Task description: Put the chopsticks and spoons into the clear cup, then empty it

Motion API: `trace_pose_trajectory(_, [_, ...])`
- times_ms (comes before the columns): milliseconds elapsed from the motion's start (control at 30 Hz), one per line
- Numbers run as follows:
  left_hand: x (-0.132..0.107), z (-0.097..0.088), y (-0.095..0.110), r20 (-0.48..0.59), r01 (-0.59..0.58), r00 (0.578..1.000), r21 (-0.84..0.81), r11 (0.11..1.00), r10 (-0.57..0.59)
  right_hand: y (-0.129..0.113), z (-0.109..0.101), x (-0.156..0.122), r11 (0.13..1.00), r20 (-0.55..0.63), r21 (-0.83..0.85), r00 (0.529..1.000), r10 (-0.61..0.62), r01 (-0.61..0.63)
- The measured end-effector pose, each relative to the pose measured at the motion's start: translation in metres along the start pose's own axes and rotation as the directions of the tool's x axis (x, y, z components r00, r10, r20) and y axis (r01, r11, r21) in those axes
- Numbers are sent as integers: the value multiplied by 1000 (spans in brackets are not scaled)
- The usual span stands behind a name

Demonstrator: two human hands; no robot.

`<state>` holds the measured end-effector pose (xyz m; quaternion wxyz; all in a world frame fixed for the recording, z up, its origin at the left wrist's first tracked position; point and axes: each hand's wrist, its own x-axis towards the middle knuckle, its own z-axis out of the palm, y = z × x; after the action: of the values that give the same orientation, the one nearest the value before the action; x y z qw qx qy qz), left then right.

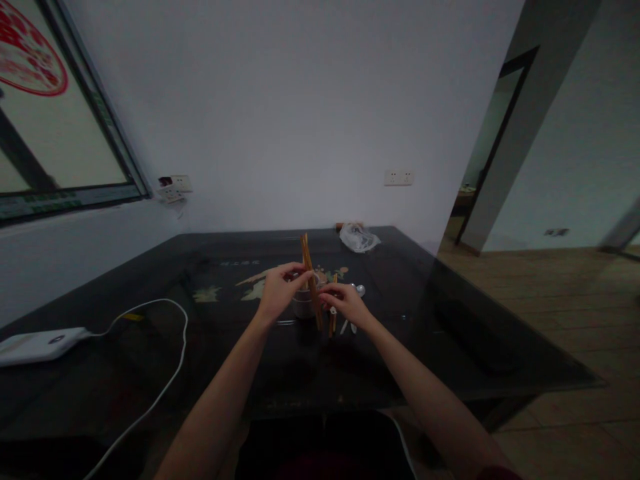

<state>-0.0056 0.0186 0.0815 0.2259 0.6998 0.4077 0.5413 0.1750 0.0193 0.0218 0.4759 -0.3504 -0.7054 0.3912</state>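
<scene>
While both forearms stretch forward over the dark counter [450, 300], the left hand [278, 288] pinches long wooden chopsticks [306, 257], which stand nearly upright, leaning across a small grey cup [301, 307]. The right hand [346, 303], fingers curled, grips a single chopstick [332, 321] just beside the cup, with white spoons [359, 291] near it.

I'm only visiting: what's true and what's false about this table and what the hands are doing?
1. The left hand and right hand both hold the chopsticks at a small cup. True.
2. The chopsticks lie flat on the table. False: they stand nearly upright.
3. A crumpled plastic bag sits near the table's far edge. True.
4. The white cable runs to a white device on the table's right side. False: both are on the left.
</scene>
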Motion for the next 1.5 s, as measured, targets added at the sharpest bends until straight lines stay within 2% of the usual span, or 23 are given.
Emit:
trace_pose_trajectory(167, [10,-27,14,-77,-1,997,-94,996,-7,4,-2,3,1000,-150,-18,989,-15,12])
trace_pose_trajectory(333, [36,-47,20,-257,-54,966,-111,992,24,13,-1,6,998,-201,-60,979,-29,18])
trace_pose_trajectory(467, [62,-54,8,-359,-122,931,-121,985,71,27,1,8,995,-158,-95,986,-56,41])
trace_pose_trajectory(633, [79,-52,-20,-390,-93,919,-94,991,49,47,6,12,993,-145,-119,989,-23,5])
trace_pose_trajectory(733, [83,-44,-37,-349,-55,937,-68,996,28,50,9,15,989,-127,-145,992,-7,-12])
trace_pose_trajectory(867, [86,-29,-55,-185,31,982,-53,998,-41,47,14,17,988,-85,-152,996,-7,-6])
trace_pose_trajectory(1000, [87,-22,-66,-41,82,996,-60,995,-84,43,20,19,991,-51,-131,998,-37,30])
trace_pose_trajectory(1167, [86,-20,-73,31,109,994,-26,994,-108,46,25,27,990,-41,-128,998,-57,51])
trace_pose_trajectory(1500, [83,-10,-78,115,138,983,73,988,-146,43,29,31,995,-24,-98,1000,6,-8])
